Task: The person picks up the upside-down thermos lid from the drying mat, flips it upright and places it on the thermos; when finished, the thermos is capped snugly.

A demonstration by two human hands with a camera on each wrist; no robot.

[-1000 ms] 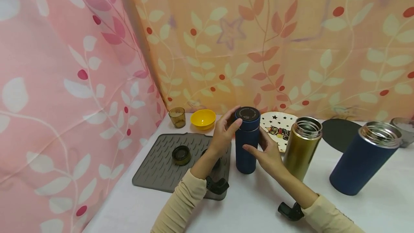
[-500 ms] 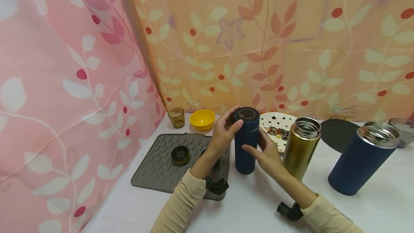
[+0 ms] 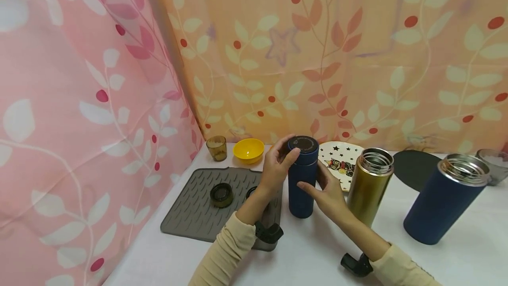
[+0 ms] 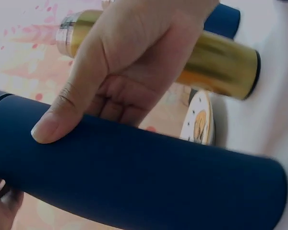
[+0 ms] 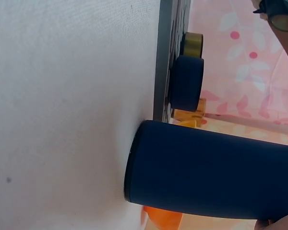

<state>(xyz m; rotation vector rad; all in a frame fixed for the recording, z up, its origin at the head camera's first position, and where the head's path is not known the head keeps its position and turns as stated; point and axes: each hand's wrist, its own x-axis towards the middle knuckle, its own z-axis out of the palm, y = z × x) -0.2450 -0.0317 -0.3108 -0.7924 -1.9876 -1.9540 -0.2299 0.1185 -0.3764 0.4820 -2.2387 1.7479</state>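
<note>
Apparently stiff and smooth, the slim blue flask (image 3: 301,174) is best held as clasped: cap (image 3: 304,148) by the left grip (image 3: 276,167), body (image 3: 300,202) by the right grip (image 3: 329,192).

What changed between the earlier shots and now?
The printed lid looks turned clockwise from above; can't tell if the bottle turned with it. Head view shifted slightly. Nothing taken hold of or let go: left hand still on the lid, right hand on the bottle. Rest unchanged.
</note>
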